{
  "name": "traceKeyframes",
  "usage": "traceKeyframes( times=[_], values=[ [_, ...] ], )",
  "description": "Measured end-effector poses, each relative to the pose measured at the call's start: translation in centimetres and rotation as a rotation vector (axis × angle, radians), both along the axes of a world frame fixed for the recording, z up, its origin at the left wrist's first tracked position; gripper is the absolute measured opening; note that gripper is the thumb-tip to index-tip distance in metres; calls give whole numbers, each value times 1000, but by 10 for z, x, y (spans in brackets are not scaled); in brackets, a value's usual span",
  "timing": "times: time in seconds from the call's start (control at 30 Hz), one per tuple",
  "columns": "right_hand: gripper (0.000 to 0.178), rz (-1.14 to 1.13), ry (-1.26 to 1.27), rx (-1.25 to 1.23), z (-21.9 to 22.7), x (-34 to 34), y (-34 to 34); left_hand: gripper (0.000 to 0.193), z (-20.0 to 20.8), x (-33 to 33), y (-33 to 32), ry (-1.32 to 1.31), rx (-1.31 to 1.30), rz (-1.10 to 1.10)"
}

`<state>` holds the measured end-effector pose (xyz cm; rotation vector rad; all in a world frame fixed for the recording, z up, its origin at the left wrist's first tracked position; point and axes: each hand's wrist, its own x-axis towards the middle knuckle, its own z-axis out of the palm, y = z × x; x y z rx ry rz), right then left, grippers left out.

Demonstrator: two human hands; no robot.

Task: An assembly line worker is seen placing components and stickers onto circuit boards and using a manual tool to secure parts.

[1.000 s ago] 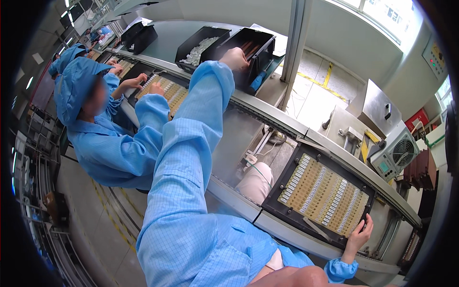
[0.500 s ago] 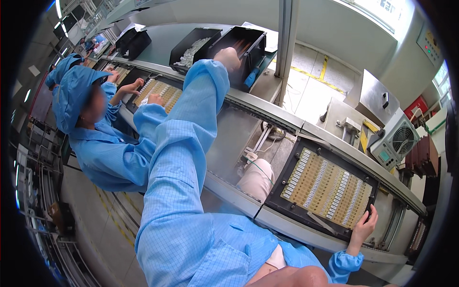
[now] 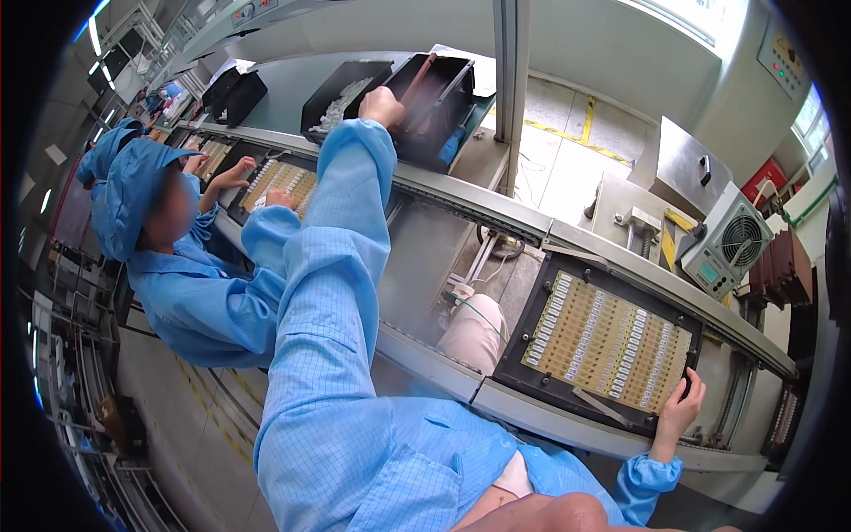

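1. A conveyor line with pale metal rails (image 3: 532, 415) crosses the view on a slant, carrying a black carrier (image 3: 527, 324) at right of centre.
2. Yellowish boards (image 3: 612, 337) with rows of white parts fill the carrier.
3. The right hand (image 3: 681, 408) lies at the carrier's lower right corner, partly open, its fingers touching the edge.
4. The left hand (image 3: 383, 106) is bent over a black bin (image 3: 456, 111) with brown strips; blur and angle hide its fingertips, so I cannot tell whether it grips anything.
5. That bin stands on a dark green worktop (image 3: 292, 89) beyond the line, beside a second bin (image 3: 324, 89) of white pieces.
6. A metal post (image 3: 512, 80) rises just right of the bins.
7. Left of the outstretched sleeve, a co-worker (image 3: 177, 222) in blue cap and smock bends over another loaded carrier.
8. Across the line at right are a steel box (image 3: 683, 155) and an instrument with a round fan (image 3: 729, 239).
9. Behind them, yellow tape (image 3: 567, 135) marks the tiled floor; a control panel hangs on the wall at upper right, near bright windows.
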<state>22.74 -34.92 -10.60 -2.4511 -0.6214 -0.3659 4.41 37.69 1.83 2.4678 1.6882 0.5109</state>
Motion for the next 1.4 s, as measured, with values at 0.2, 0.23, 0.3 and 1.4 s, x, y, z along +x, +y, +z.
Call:
traceKeyframes(
  times=[0.2,0.23,0.3,1.4],
  values=[
    [23,-22,-1,-11,-1,-2,-1,27,-11,14,-1,181,0,-1],
    [23,-23,1,-5,-1,-3,0,26,-9,13,1,212,-1,-16],
    [22,-27,-4,-5,-1,-3,0,25,-11,8,8,192,-15,-41],
    [57,321,339,350,62,-75,133,48,-28,-28,-387,-390,-786,-1139]
  ],
)
